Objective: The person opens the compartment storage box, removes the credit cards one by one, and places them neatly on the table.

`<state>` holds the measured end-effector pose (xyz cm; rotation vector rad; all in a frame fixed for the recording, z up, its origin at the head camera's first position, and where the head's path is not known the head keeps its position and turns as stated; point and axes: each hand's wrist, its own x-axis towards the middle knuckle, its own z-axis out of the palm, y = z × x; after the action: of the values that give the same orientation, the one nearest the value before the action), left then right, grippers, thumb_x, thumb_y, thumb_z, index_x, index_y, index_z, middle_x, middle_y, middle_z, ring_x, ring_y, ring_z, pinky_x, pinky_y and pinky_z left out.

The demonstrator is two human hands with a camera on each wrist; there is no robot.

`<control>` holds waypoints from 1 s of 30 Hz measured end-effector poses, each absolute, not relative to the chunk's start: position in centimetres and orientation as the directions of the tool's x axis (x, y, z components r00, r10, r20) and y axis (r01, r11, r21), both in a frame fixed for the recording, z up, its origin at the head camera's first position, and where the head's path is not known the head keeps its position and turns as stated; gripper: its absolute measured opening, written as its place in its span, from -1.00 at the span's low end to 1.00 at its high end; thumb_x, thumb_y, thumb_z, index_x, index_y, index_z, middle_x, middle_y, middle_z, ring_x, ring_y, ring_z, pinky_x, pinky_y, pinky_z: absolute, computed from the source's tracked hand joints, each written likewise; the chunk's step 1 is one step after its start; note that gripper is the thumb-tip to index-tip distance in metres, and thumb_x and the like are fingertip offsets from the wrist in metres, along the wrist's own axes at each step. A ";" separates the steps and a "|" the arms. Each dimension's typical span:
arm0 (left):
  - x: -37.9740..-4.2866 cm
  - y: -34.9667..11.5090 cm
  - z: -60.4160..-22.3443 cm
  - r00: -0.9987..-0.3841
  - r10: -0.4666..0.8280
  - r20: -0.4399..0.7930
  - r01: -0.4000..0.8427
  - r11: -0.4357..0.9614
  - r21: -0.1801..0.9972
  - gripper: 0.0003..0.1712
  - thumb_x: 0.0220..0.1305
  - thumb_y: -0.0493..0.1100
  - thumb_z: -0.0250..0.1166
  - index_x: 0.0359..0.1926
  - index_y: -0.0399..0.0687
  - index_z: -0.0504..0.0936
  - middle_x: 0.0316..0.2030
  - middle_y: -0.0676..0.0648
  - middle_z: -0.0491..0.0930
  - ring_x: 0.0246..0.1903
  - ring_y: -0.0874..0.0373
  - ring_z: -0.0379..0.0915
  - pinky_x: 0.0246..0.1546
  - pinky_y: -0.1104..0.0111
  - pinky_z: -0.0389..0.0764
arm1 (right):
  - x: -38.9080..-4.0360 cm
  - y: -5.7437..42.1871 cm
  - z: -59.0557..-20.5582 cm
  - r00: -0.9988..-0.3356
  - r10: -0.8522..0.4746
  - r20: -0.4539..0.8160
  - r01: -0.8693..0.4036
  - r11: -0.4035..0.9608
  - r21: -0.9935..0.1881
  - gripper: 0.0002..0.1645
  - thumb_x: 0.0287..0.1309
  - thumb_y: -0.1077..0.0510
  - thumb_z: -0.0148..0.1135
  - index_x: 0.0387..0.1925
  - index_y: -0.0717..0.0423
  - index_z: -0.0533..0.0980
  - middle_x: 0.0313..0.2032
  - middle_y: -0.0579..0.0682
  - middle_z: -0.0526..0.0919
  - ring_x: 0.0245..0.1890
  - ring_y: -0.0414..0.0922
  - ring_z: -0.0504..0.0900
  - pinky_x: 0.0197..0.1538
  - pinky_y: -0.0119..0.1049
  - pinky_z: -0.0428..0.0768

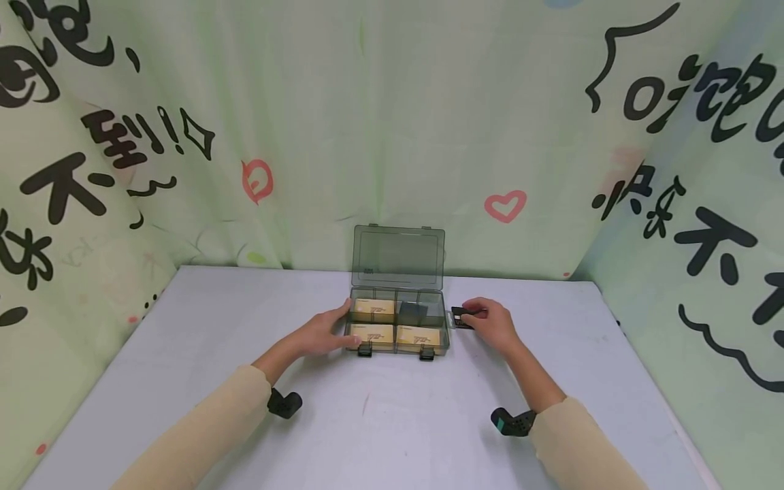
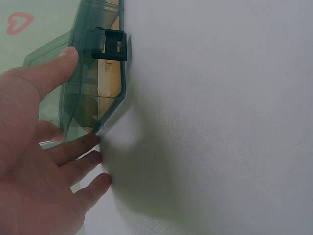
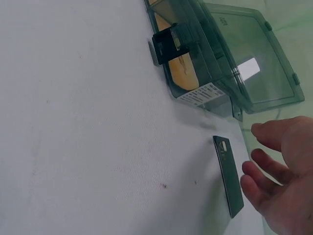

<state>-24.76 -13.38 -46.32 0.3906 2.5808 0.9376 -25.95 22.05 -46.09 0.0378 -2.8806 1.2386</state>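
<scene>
A see-through grey-green plastic compartment box [image 1: 395, 354] stands with its lid [image 1: 398, 256] raised at the back. Three yellow small boxes [image 1: 375, 307] fill three compartments; a dark block [image 1: 412, 313] sits in the back right one. My left hand [image 1: 324, 333] rests at the box's left side, thumb on the front corner, other fingers spread along the side. To the right, my right hand [image 1: 493, 323] is over a flat black rectangular piece [image 3: 229, 178] with a small white mark. In the right wrist view its thumb and loosely bent fingers are apart from each other, right beside the piece.
Two black latches [image 1: 427, 354] hang at the box's front. The white table [image 1: 392, 422] ends at a pale green printed curtain [image 1: 380, 136] behind and at both sides. Black devices [image 1: 513, 422] sit at both wrists.
</scene>
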 end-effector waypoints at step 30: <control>-24.6 -13.2 -46.2 -0.897 0.364 -0.250 0.121 0.748 0.653 0.06 0.26 0.16 0.28 0.54 0.00 -0.15 0.51 -0.19 -0.02 0.50 -0.13 -0.11 0.46 -0.02 0.07 | -24.0 19.0 -46.0 -0.985 -0.170 -0.040 -0.090 0.690 -0.718 -0.71 0.19 0.15 0.28 -0.06 0.16 0.64 0.33 0.28 0.32 0.10 0.22 0.55 0.15 0.11 0.52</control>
<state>-24.65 -13.22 -46.23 0.3735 2.5836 0.9293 -23.99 18.99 -45.97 0.2298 -2.9818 1.2590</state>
